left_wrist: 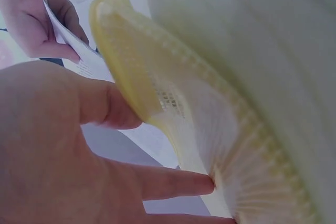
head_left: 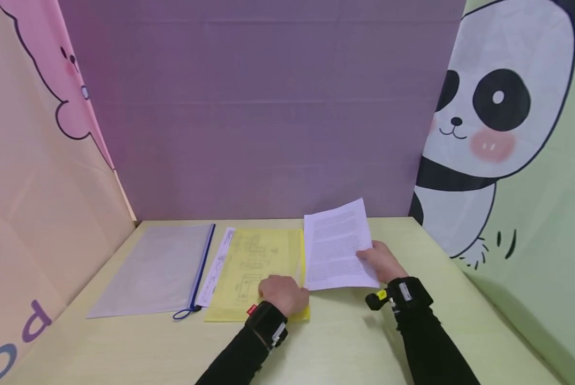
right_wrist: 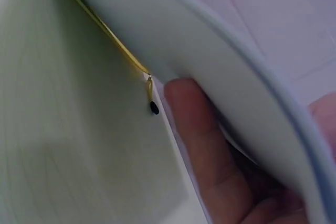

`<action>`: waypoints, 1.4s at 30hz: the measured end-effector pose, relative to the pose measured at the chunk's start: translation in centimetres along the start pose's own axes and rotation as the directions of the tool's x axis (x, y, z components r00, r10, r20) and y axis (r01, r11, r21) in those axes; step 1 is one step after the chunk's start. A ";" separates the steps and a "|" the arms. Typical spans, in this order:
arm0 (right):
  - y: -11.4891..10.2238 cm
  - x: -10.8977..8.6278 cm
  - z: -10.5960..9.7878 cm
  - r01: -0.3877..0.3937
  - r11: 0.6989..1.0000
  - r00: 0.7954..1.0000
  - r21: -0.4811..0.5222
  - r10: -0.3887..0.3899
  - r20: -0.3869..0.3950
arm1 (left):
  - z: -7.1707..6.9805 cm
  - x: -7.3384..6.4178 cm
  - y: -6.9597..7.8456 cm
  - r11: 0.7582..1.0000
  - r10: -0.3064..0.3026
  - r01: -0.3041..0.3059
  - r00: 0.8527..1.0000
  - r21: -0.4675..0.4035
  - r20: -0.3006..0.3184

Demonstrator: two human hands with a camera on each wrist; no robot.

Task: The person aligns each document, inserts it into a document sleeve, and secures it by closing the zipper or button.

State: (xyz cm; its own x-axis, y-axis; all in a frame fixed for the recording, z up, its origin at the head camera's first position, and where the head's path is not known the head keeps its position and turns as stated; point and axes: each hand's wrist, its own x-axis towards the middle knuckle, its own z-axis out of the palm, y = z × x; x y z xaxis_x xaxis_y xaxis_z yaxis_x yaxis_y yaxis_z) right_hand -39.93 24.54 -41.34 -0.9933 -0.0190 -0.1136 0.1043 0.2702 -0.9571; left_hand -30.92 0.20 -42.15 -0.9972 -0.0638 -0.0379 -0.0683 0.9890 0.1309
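I'm spreading my left hand's [head_left: 284,295] fingers at the already lifted edge of the yellow folder [head_left: 258,262], my right hand [head_left: 382,262] pinching printed papers [head_left: 337,246] at its two o'clock, not yet inside.

At lower centre the left hand [head_left: 284,295] spreads straight fingers [left_wrist: 173,182]; right of centre the right hand [head_left: 382,262] pinches, its forearm [head_left: 432,342] slanting upper-left.
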 end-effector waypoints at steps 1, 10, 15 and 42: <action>-0.1 -0.1 -0.1 -0.007 1.000 1.000 -0.003 0.007 0.012 | 0.0 0.0 0.0 1.000 -0.015 0.015 1.000 -0.022 0.006; -0.9 -1.1 -0.2 -0.028 0.999 0.996 -0.018 0.029 0.080 | -0.3 -0.2 -0.2 0.983 -0.090 0.093 0.996 -0.156 0.022; -1.1 -1.7 -0.5 -0.033 0.999 0.992 -0.033 0.037 0.123 | -0.3 0.1 -0.2 0.988 -0.075 0.077 0.997 -0.137 0.016; -0.5 -1.1 -0.4 -0.012 0.999 0.979 -0.035 0.019 0.203 | -0.2 0.7 -1.0 0.995 -0.033 0.033 0.999 -0.093 0.001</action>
State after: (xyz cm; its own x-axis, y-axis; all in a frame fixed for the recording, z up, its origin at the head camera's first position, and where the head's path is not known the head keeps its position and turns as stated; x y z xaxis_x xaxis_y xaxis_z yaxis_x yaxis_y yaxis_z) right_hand -38.90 24.77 -40.63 -0.9606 -0.2089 -0.1834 0.1144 0.3040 -0.9458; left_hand -31.55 -0.82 -42.13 -0.9944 -0.0962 -0.0431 -0.1034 0.9698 0.2208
